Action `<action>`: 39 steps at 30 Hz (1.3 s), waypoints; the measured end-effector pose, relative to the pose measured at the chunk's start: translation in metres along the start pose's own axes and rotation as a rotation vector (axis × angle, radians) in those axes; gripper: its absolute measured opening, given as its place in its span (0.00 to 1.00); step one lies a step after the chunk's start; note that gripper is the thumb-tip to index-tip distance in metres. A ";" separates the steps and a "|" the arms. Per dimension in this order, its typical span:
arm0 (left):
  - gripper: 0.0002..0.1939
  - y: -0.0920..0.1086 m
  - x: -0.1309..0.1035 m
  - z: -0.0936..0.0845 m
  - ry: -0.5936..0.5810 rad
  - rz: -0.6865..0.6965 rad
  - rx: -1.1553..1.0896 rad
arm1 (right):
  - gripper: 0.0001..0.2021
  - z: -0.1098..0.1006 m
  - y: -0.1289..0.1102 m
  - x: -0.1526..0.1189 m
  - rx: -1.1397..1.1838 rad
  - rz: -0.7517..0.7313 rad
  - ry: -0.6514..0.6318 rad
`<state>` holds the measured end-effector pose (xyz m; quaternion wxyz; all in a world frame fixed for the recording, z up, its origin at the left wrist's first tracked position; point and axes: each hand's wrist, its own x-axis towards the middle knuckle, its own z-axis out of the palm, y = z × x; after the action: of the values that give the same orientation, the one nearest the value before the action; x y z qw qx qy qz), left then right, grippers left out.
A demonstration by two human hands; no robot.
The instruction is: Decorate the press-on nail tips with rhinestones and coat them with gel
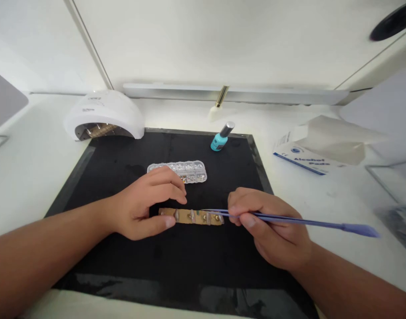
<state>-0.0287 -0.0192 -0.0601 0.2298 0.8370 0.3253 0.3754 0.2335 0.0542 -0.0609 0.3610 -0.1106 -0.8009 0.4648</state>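
Two hands over a likely light strip
Left (150,201), half-curled, thumb at the strip's (200,217) graspable end; right (272,226), fingers closed, pinches tweezers (299,220).

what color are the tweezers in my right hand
The tweezers in your right hand are bluish purple, seen best in the head view.
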 end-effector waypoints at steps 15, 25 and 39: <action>0.05 0.015 0.000 -0.041 0.089 -0.414 0.555 | 0.08 0.006 0.000 0.010 0.082 -0.049 -0.010; 0.20 0.026 -0.049 -0.101 0.031 -1.201 0.859 | 0.11 -0.011 0.002 0.012 -0.251 -0.056 0.066; 0.19 -0.058 -0.065 -0.102 0.143 -1.104 0.839 | 0.15 -0.013 0.019 0.002 -0.163 0.110 0.043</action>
<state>-0.1628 -0.0121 -0.0656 0.0222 0.5406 0.8349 0.1005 0.2380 0.0740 -0.0719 0.3418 -0.1932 -0.8208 0.4148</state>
